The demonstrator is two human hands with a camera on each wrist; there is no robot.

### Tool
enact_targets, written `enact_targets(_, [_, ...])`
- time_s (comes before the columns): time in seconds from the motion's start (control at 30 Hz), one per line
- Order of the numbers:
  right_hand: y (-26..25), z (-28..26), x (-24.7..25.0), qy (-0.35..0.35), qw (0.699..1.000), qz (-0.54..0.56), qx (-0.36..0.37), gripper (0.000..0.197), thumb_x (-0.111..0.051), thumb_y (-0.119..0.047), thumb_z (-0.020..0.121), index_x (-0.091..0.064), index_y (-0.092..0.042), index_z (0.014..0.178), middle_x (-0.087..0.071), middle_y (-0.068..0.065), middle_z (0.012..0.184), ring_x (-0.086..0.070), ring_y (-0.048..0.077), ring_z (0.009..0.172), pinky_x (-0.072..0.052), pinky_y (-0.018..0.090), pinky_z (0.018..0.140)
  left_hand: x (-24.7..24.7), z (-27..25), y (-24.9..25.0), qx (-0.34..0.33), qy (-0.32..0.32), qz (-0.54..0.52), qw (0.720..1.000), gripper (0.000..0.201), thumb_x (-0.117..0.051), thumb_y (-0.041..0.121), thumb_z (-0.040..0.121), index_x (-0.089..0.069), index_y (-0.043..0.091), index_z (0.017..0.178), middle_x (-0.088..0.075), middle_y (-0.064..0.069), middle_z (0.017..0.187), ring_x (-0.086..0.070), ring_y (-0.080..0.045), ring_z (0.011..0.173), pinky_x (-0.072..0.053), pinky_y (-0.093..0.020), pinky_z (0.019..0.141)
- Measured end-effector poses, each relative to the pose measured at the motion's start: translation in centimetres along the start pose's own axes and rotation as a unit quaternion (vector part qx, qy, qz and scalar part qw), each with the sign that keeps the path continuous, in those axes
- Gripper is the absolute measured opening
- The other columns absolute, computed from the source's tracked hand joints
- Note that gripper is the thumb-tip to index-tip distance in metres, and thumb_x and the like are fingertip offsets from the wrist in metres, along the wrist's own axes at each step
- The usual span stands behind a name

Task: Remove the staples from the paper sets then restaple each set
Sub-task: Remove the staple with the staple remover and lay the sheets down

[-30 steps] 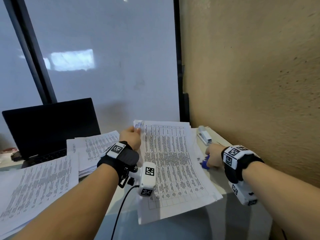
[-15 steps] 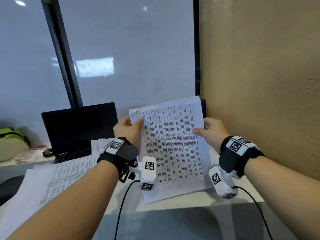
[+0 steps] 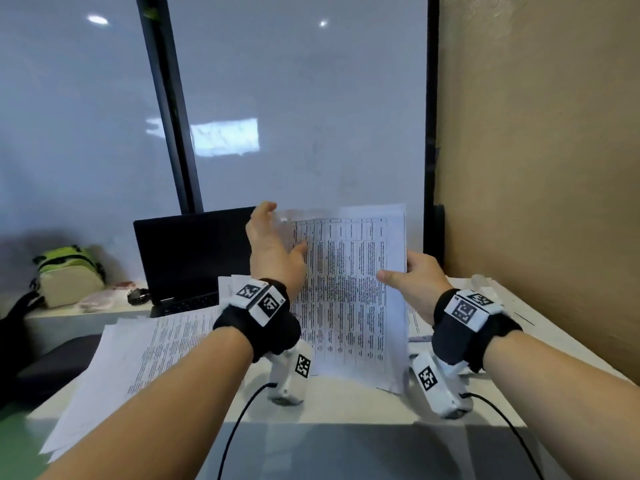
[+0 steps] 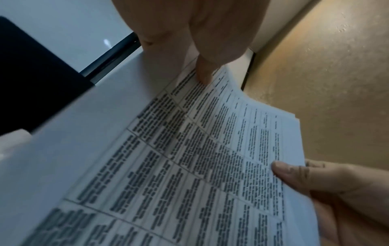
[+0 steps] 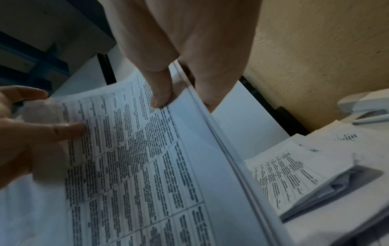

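Paper set (image 3: pixel 349 299): upright above the desk (image 3: pixel 346 403)
Left hand (image 3: pixel 273 247): thumb on its left edge, fingers loosely spread
Right hand (image 3: pixel 415 282): pinches its right edge

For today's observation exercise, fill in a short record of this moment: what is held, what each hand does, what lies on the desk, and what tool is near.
held item: paper set, upright above the desk
right hand: pinches the set's right edge
left hand: at the top left corner, thumb on the front page; grip unclear
on desk: loose printed sheets, laptop
tool near: stapler, by the wall
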State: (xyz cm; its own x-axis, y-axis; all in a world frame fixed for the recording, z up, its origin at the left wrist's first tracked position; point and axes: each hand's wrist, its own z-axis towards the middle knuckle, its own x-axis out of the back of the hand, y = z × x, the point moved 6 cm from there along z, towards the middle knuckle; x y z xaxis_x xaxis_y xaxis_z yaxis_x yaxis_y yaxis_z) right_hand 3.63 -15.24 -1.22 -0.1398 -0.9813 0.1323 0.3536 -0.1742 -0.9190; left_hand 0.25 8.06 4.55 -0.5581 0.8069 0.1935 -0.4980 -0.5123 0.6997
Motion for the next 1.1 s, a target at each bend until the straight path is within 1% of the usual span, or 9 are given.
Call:
enact_targets(0.17, [0.3, -0.1, -0.1, -0.019, 1.0, 0.012, 0.003, 0.027, -0.069, -0.003, 0.085, -0.065, -0.015, 0.108, -0.069, -0.002, 0.103, -0.065, 0.011, 0.095, -0.049, 0.027, 0.087, 0.0, 0.4, -0.4, -0.06, -0.065, 0.149, 0.985, 0.062, -0.07, 0.015, 0.085, -0.039, 0.036, 0.136, -0.02, -0.001, 0.146, -0.05, -0.016, 0.092, -0.049, -0.03, 0.07])
enact_targets(0.27, [-0.1, -0.3, -0.2, -0.037, 0.999, 0.017, 0.011, 0.028, -0.064, 0.002, 0.087, -0.063, -0.016, 0.109, -0.068, -0.006, 0.1, -0.064, 0.002, 0.091, -0.049, 0.013, 0.076, 0.4, 1.0, -0.2, -0.089, -0.066, 0.186, 0.976, 0.058, -0.069, 0.018, 0.085, -0.043, 0.043, 0.13, -0.013, 0.003, 0.148, -0.053, -0.017, 0.102, -0.052, -0.033, 0.066])
enact_targets(0.47, [-0.2, 0.0, -0.4, -0.049, 0.999, 0.02, 0.011, 0.026, -0.063, 0.001, 0.088, -0.063, -0.019, 0.103, -0.068, -0.007, 0.098, -0.064, 0.001, 0.091, -0.048, 0.014, 0.075, 0.7, 1.0, -0.1, -0.124, -0.083, 0.217, 0.965, 0.044, -0.074, 0.033, 0.082, -0.056, 0.036, 0.121, -0.016, 0.004, 0.151, -0.044, -0.019, 0.127, -0.054, -0.043, 0.083])
enact_targets(0.63, [0.0, 0.0, -0.9, -0.06, 0.998, 0.027, 0.005, 0.024, -0.062, -0.001, 0.089, -0.062, -0.018, 0.105, -0.067, -0.006, 0.101, -0.064, 0.007, 0.095, -0.048, 0.025, 0.088, 0.8, 1.8, -1.4, -0.056, -0.078, 0.136, 0.986, 0.024, -0.077, 0.025, 0.081, -0.062, 0.016, 0.098, -0.035, 0.002, 0.136, -0.043, -0.006, 0.109, -0.04, -0.02, 0.089])
enact_targets(0.73, [0.5, 0.1, -1.0, -0.061, 0.998, 0.029, -0.004, 0.027, -0.064, -0.004, 0.088, -0.062, -0.015, 0.113, -0.069, -0.002, 0.109, -0.065, 0.012, 0.101, -0.048, 0.033, 0.096, 1.5, 2.3, -2.9, -0.008, -0.059, 0.061, 0.996, 0.014, -0.078, 0.013, 0.079, -0.064, 0.01, 0.078, -0.048, 0.004, 0.112, -0.05, -0.011, 0.095, -0.034, 0.002, 0.074])
enact_targets(0.83, [1.2, 0.0, -1.2, -0.077, 0.996, 0.03, -0.026, 0.028, -0.069, -0.009, 0.085, -0.063, -0.015, 0.112, -0.071, 0.002, 0.109, -0.067, 0.016, 0.1, -0.05, 0.039, 0.097, 2.2, 2.7, -5.2, 0.059, -0.048, 0.0, 0.997, 0.014, -0.075, 0.012, 0.081, -0.066, 0.014, 0.07, -0.062, 0.003, 0.083, -0.056, -0.013, 0.074, -0.047, -0.017, 0.067])
enact_targets(0.9, [1.8, -0.1, -1.4, -0.098, 0.995, -0.004, -0.03, 0.018, -0.071, -0.008, 0.084, -0.066, -0.015, 0.099, -0.074, -0.009, 0.09, -0.069, 0.007, 0.09, -0.054, 0.028, 0.088, 2.8, 2.8, -6.5, 0.1, -0.022, -0.037, 0.994, 0.013, -0.073, 0.013, 0.082, -0.066, 0.013, 0.07, -0.064, -0.001, 0.073, -0.057, -0.015, 0.066, -0.049, -0.029, 0.065])
enact_targets(0.97, [2.9, -0.3, -1.8, -0.125, 0.989, -0.069, -0.039, 0.019, -0.072, -0.008, 0.083, -0.067, -0.013, 0.101, -0.073, -0.012, 0.089, -0.069, 0.008, 0.093, -0.052, 0.022, 0.084, 3.3, 2.8, -7.5, 0.121, -0.003, -0.057, 0.991, 0.013, -0.071, 0.014, 0.083, -0.065, 0.011, 0.072, -0.062, -0.002, 0.069, -0.056, -0.015, 0.063, -0.047, -0.027, 0.059])
enact_targets(1.1, [4.7, 0.1, -2.2, -0.132, 0.983, -0.123, -0.043, 0.025, -0.072, -0.006, 0.082, -0.07, -0.019, 0.104, -0.072, -0.002, 0.106, -0.067, 0.018, 0.102, -0.048, 0.045, 0.1, 3.6, 2.5, -10.1, 0.171, -0.002, -0.067, 0.983, 0.015, -0.075, 0.017, 0.081, -0.063, 0.012, 0.088, -0.064, -0.003, 0.084, -0.063, -0.017, 0.076, -0.053, -0.031, 0.067])
